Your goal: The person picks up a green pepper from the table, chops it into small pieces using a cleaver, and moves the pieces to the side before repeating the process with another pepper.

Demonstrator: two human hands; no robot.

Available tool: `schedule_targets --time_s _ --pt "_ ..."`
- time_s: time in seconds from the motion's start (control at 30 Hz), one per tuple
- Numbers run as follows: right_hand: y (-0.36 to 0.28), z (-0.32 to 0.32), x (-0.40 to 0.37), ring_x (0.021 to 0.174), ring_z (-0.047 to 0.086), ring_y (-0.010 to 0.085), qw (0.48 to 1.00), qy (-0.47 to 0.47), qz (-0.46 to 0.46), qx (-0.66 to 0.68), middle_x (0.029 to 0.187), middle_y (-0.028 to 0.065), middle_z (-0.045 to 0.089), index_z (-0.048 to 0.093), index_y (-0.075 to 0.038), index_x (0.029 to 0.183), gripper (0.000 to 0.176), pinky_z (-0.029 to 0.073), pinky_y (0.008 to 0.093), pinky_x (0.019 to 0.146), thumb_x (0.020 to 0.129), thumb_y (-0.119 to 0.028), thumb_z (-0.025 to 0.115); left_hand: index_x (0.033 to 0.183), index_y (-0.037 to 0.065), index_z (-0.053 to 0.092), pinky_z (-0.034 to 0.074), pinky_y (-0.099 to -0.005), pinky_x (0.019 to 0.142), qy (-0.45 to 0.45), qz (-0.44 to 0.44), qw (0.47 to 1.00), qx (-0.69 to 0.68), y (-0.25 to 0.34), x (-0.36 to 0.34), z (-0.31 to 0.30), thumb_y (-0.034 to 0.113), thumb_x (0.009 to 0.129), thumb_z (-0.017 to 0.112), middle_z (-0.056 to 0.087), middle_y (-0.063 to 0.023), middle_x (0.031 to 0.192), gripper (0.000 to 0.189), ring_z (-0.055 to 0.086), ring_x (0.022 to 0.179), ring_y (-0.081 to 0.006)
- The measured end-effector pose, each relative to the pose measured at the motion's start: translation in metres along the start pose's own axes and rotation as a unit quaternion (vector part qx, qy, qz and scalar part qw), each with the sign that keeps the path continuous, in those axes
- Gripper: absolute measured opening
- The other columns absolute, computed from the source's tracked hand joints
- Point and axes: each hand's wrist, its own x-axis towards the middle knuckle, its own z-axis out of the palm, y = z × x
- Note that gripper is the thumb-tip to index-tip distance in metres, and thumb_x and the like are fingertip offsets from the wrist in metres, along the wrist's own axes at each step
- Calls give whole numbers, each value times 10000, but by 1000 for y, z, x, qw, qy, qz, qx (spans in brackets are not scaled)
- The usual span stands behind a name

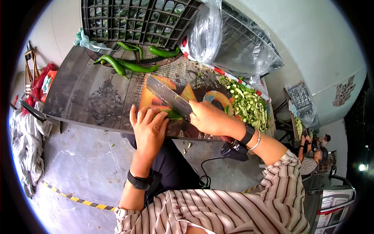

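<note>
My left hand (pixel 148 126) presses a green chili pepper (pixel 172 114) down on the wooden table (pixel 74 87), close to its front edge. The fingers are curled over the pepper, and only its right end shows. In my right hand (pixel 208 117) is the handle of a wide-bladed kitchen knife (pixel 167 94), its blade slanting up to the left, right beside the exposed pepper end. To the right of that hand lies a heap of chopped green chili (pixel 251 107). Several whole green chilies (pixel 136 67) rest toward the back of the table.
A black plastic crate (pixel 134 21) holding bagged green produce stands at the back. Clear plastic bags (pixel 206 35) hang beside it. A black device (pixel 235 151) with a cable sits below the table's front edge. Another person (pixel 311 160) works at far right.
</note>
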Motion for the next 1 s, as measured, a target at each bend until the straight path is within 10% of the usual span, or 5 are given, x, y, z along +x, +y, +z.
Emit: schedule_targets --time_s 0.77,1.0 --pt "24 20 5 648 556 456 986 162 -31 34 668 281 528 422 41 844 217 420 476 573 889 -124 556 790 175 696 195 -515 1144 -1 13 1000 0 -10 0 3 170 727 759 634 70 899 89 573 1035 -150" --pt "5 9 -12 704 588 479 996 86 -17 8 694 299 568 459 60 866 197 459 525 617 879 -119 541 802 168 697 213 -512 1139 -8 2 1000 2 -8 1 2 164 729 753 637 67 918 93 573 1033 -157"
